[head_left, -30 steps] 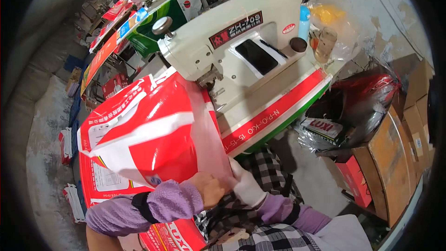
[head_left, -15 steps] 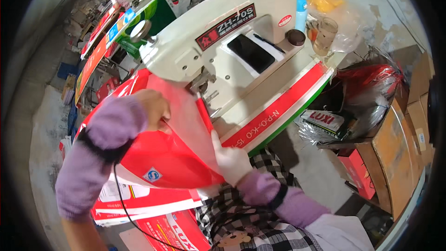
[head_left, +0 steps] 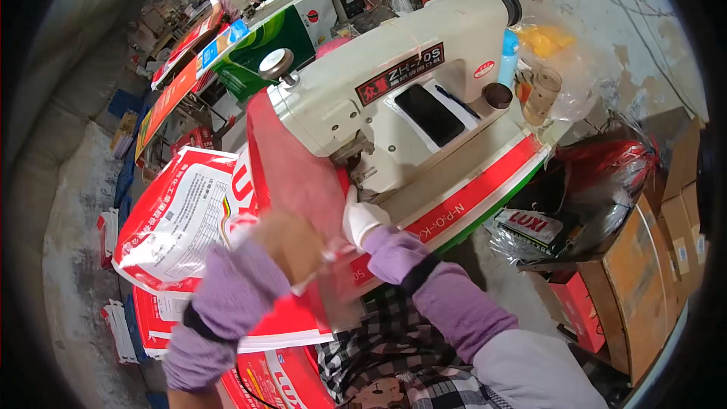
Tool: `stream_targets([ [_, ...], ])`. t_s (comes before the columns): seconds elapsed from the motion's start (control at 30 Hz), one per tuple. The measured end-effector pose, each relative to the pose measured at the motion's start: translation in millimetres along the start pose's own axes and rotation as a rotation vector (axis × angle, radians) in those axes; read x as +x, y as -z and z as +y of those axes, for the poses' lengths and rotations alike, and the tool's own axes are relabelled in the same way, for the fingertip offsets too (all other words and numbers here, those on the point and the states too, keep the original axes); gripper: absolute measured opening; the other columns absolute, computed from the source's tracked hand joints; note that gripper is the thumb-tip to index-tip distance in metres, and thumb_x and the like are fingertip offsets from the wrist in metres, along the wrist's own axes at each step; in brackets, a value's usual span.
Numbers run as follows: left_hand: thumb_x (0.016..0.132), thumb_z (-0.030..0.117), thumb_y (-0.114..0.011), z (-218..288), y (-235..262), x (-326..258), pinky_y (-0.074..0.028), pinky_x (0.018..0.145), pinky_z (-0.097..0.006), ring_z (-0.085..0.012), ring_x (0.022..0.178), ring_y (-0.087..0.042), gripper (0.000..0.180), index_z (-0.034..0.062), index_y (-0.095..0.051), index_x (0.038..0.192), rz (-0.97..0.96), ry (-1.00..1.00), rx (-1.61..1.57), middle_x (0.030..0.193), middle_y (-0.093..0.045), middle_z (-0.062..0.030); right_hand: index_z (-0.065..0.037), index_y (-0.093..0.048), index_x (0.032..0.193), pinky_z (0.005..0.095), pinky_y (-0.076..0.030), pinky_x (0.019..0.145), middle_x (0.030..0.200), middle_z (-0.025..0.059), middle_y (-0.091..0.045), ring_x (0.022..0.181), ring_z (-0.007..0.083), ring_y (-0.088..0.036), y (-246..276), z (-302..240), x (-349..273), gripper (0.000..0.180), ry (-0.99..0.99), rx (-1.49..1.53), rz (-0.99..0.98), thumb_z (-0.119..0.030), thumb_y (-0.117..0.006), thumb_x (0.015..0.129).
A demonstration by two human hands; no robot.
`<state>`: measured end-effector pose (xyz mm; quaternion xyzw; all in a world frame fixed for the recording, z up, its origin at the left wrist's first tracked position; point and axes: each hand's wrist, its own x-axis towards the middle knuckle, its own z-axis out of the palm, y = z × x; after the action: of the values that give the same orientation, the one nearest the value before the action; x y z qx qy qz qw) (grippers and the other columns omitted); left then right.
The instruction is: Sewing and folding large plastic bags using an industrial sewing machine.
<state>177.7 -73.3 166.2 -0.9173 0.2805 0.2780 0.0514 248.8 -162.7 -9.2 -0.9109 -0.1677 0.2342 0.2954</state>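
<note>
A large red-and-white printed plastic sack (head_left: 178, 220) lies at the left, with its pinkish translucent part (head_left: 291, 159) raised beside the head of a cream sewing machine (head_left: 326, 117). My left hand (head_left: 288, 246), smeared by motion, is over the sack; its fingers cannot be made out. Close below the machine's needle area (head_left: 354, 163), my right hand (head_left: 363, 220) wears a white glove. It is closed on the sack's edge, one digit pointing up along it.
On the machine bed lie a black phone (head_left: 429, 115) and a pen (head_left: 457, 102), near a brown round container (head_left: 497, 96), a glass jar (head_left: 542, 96) and a light-blue bottle (head_left: 509, 57). More red sacks (head_left: 284, 379) lie below. A wooden box (head_left: 636, 288) stands at right; another person (head_left: 219, 0) is far off.
My left hand has moved right and down, toward my right hand. The sack's printed white side has come into view at the left. The whole view has shifted slightly.
</note>
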Motion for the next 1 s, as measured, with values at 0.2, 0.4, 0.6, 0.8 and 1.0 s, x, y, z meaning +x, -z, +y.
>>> stream_targets([
  [0.2, 0.086, 0.032, -0.059, 113, -80, 2, -0.049, 0.049, -0.038, -0.0238, 0.054, -0.064, 0.025, 0.0103, -0.066, 0.077, 0.248, 0.065, 0.055, 0.055, -0.06, -0.0075, 0.001, -0.035, 0.142, 0.0358, -0.044, 0.098, 0.123, 0.0146, -0.061, 0.113, 0.027, -0.058, -55, 49, -62, 0.058, 0.341, 1.351, -0.209, -0.001, -0.046, 0.084],
  [0.4, 0.083, 0.023, -0.062, 101, -102, -23, -0.051, 0.048, -0.038, -0.026, 0.062, -0.064, 0.027, 0.0051, -0.055, 0.103, 0.503, 0.128, -0.145, 0.091, -0.057, -0.0115, 0.004, -0.051, 0.124, 0.0332, -0.047, 0.063, 0.083, 0.0113, -0.065, 0.068, 0.0205, -0.061, -16, 58, -126, 0.039, 0.216, 0.938, -0.279, -0.021, -0.049, 0.094],
  [0.6, 0.083, 0.016, -0.054, 126, -96, 7, -0.054, 0.059, -0.042, -0.027, 0.073, -0.066, 0.016, 0.0046, -0.058, 0.093, 0.248, 0.127, -0.144, 0.087, -0.059, -0.0131, 0.004, -0.039, 0.135, 0.0466, -0.05, 0.07, 0.082, 0.0234, -0.066, 0.081, 0.0381, -0.065, -9, 22, -52, 0.059, 0.114, 0.211, 0.084, -0.032, -0.053, 0.09],
  [0.8, 0.074, 0.019, -0.062, 33, -72, -7, -0.051, 0.076, -0.04, -0.0255, 0.081, -0.065, 0.018, 0.015, -0.068, 0.091, 0.102, 0.066, 0.046, 0.079, -0.068, -0.0024, 0.0, -0.02, 0.148, 0.0453, -0.052, 0.058, 0.075, 0.0155, -0.068, 0.067, 0.0319, -0.068, -14, 4, -84, 0.079, 0.194, -0.267, 0.008, -0.018, -0.057, 0.08],
  [1.0, 0.084, 0.017, -0.064, -27, 59, -50, -0.053, 0.065, -0.035, -0.0256, 0.07, -0.066, 0.017, 0.0125, -0.07, 0.099, 0.118, -0.095, -0.658, 0.09, -0.071, -0.0076, -0.008, -0.03, 0.146, 0.0388, -0.049, 0.042, 0.056, 0.0072, -0.063, 0.056, 0.0229, -0.067, -60, 38, 11, 0.068, 0.183, -0.402, 0.318, -0.017, -0.053, 0.083],
])
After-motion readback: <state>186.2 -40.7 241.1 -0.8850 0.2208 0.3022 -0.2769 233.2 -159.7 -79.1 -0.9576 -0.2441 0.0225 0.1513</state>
